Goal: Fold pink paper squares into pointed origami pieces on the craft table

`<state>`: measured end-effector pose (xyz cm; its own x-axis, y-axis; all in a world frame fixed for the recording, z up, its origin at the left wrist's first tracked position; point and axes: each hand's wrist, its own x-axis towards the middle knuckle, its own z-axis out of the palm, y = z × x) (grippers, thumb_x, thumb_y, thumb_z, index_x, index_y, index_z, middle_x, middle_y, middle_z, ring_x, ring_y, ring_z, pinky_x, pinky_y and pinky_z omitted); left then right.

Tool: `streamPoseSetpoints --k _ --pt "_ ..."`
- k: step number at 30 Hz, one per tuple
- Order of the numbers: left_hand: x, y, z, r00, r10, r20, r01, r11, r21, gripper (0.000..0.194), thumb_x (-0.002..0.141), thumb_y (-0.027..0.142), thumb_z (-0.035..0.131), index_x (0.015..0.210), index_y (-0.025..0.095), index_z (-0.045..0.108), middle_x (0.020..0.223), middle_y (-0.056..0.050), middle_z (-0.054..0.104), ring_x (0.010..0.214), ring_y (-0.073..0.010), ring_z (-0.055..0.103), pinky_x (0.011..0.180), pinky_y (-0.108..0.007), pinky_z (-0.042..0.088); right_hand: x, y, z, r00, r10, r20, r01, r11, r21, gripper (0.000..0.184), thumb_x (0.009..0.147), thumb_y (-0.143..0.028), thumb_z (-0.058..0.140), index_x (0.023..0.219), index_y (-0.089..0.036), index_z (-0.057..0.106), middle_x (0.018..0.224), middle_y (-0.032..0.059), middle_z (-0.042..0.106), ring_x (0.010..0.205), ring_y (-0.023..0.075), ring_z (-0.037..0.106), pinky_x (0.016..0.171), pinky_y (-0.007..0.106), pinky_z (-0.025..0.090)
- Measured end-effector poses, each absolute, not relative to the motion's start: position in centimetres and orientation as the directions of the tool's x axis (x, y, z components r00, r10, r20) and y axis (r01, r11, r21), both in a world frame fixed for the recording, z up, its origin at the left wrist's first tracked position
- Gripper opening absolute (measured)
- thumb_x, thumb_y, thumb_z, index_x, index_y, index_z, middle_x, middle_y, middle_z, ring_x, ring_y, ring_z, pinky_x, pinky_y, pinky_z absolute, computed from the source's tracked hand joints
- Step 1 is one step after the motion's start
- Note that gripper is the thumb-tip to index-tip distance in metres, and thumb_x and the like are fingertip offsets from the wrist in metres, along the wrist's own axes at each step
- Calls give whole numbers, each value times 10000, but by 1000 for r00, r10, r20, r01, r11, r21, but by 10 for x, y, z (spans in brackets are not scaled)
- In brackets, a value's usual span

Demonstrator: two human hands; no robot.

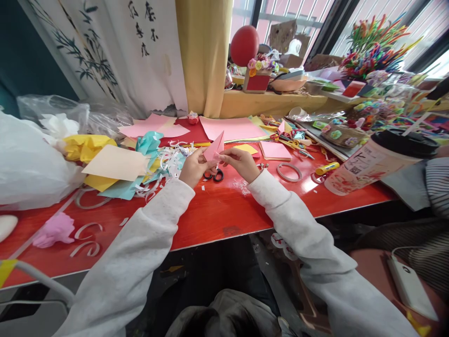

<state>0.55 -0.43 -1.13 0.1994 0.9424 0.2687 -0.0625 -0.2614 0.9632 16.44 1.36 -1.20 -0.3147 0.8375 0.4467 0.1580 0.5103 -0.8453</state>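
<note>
A folded piece of pink paper (214, 149) is held up above the red table, its pointed tip upward. My left hand (195, 167) grips it from the left side, thumb against the fold. From the right, my right hand (242, 162) pinches its lower edge between thumb and fingertips. Just below the hands lie scissors with black handles (218, 175), their blades hidden. Behind the right hand are a yellow paper piece (246, 149) and a stack of pink square paper (275, 150).
A drink cup (372, 164) with a black lid stands at right, near a yellow glue tube (327, 168) and a tape ring (289, 172). Paper scraps (171, 161) and a white plastic bag (35, 164) crowd the left. Pink sheets (233, 128) lie at the back.
</note>
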Motion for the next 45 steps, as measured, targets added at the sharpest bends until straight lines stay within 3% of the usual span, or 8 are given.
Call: streamPoseSetpoints --k 4,12,21,30,35,42,45 --pt "4 -4 -9 193 946 261 -98 -247 964 497 610 272 670 1054 125 503 718 -40 618 498 -98 568 524 -246 514 169 20 -14 -366 815 449 100 514 -852 301 629 -386 632 805 -154 557 751 16 577 685 109 550 681 287 477" --pt "6 -6 -8 188 952 240 -98 -225 969 479 609 262 668 1039 119 513 720 -40 618 524 -105 578 524 -244 519 168 16 -13 -361 799 480 114 549 -828 240 673 -373 598 687 -152 508 686 10 555 671 111 542 666 284 459" --pt "7 -7 -7 203 942 266 -73 -256 964 492 633 248 648 1079 114 489 792 -58 630 526 -90 572 522 -230 512 163 17 -12 -342 865 368 -51 374 -926 304 614 -375 646 684 -163 441 672 -14 522 612 96 558 646 293 482" --pt "8 -6 -11 209 946 249 -89 -235 968 432 622 256 658 999 115 502 796 -56 626 526 -99 582 519 -237 508 162 18 -15 -300 831 469 -20 486 -874 340 614 -358 652 738 -193 382 694 -44 461 544 42 487 561 219 447" --pt "6 -3 -15 191 948 255 -126 -234 964 358 624 279 656 909 108 522 805 -67 628 573 -115 595 553 -250 516 162 17 -14 -281 891 357 -17 367 -930 403 601 -409 647 827 -181 404 650 -27 542 563 81 550 548 234 461" --pt "6 -3 -16 185 951 247 -132 -226 965 376 620 305 658 912 111 524 816 -68 624 589 -119 596 555 -253 512 166 14 -11 -354 922 158 -77 140 -987 341 611 -407 648 757 -119 539 672 35 618 567 94 593 556 230 501" --pt "6 -3 -15 180 954 240 -142 -216 966 379 612 306 664 902 106 525 810 -67 622 580 -119 595 554 -259 512 166 12 -9 -376 917 137 -86 113 -990 315 641 -405 626 727 -107 571 674 45 623 565 88 591 566 224 506"
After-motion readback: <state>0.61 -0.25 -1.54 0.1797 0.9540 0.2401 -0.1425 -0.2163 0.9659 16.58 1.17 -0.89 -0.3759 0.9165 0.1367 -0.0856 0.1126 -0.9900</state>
